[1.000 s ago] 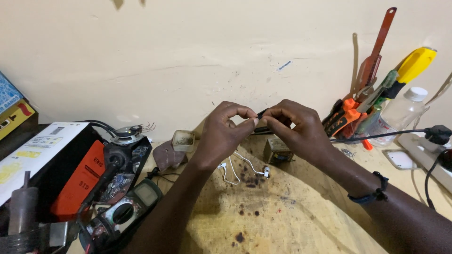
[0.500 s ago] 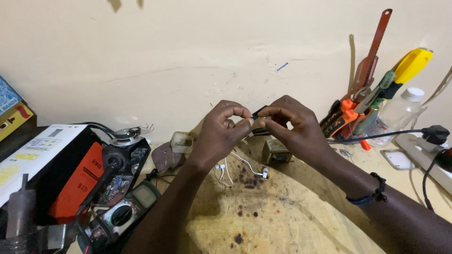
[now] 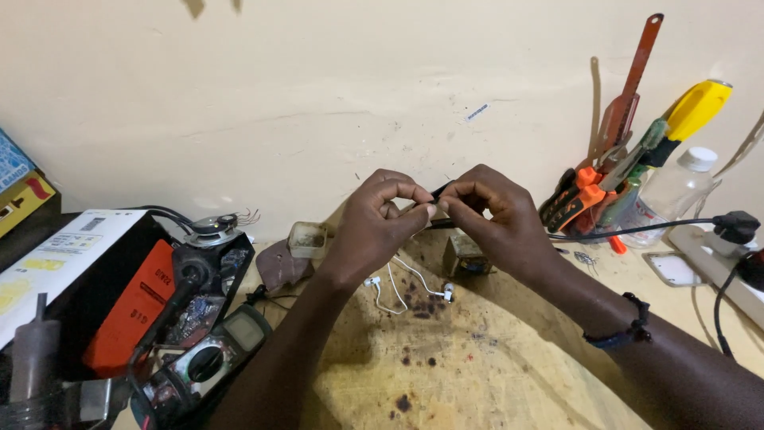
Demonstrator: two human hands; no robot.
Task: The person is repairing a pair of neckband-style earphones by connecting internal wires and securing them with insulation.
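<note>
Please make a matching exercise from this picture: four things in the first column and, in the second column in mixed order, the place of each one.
Things:
1. white earphones
2. clear plastic bottle
3. multimeter
4. small dark thing

Places:
A. at the lower left, beside the orange box
B. pinched between the fingers of the left hand and the right hand
C. at the right, by the wall, next to the bundle of hand tools
D. hanging and lying on the worn bench top, below both hands

Pairs: 1-D, 2-C, 3-A, 4-B
</note>
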